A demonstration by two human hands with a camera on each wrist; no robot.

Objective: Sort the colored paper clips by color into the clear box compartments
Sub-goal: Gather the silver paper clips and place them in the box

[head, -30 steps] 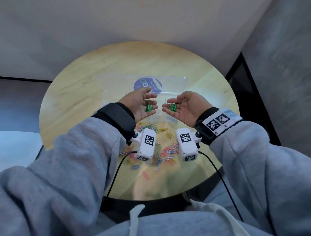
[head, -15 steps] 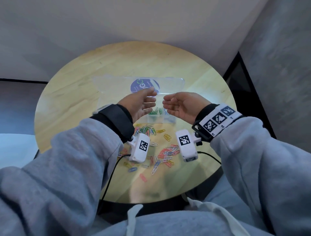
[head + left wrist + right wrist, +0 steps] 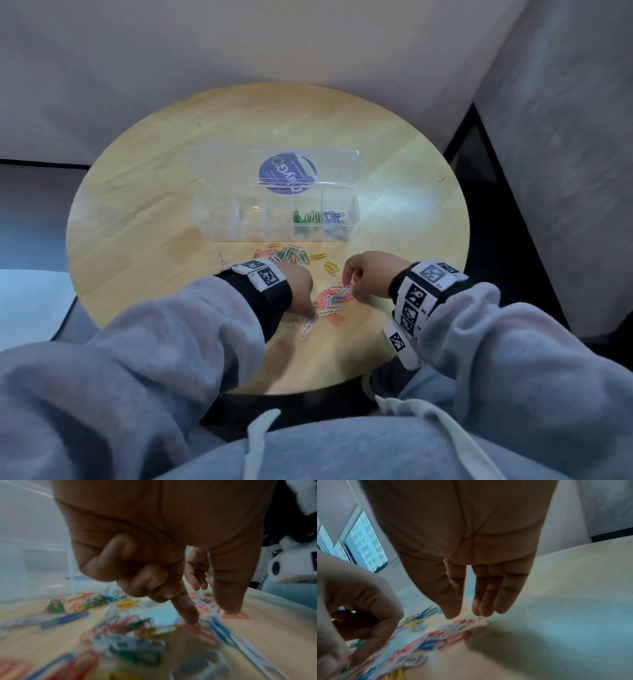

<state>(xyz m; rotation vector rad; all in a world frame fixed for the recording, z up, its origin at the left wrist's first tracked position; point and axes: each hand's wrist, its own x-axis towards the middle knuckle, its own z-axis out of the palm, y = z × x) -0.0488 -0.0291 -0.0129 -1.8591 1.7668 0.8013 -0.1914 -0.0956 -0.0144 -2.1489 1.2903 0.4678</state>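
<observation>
The clear box [image 3: 239,219] stands open mid-table, lid tipped back. Green clips [image 3: 306,217] lie in one compartment and blue clips [image 3: 334,217] in the rightmost one. Mixed loose clips [image 3: 330,301] lie in front of the box, seen blurred and close as a clip pile [image 3: 130,628]. My left hand [image 3: 303,294] is down on this pile. Its index finger [image 3: 187,609] touches the clips, its thumb reaches down beside it, and its other fingers are curled. My right hand [image 3: 352,284] hovers over the pile with straight fingers [image 3: 488,595], holding nothing.
A second scatter of clips [image 3: 291,255] lies just before the box's front wall. The round wooden table [image 3: 144,212] ends close behind my wrists. Grey sleeves cover the near edge. A wall stands behind the table.
Both hands left the box, where green clips now lie, and came back down to the loose pile near me. Palms that faced up now face down.
</observation>
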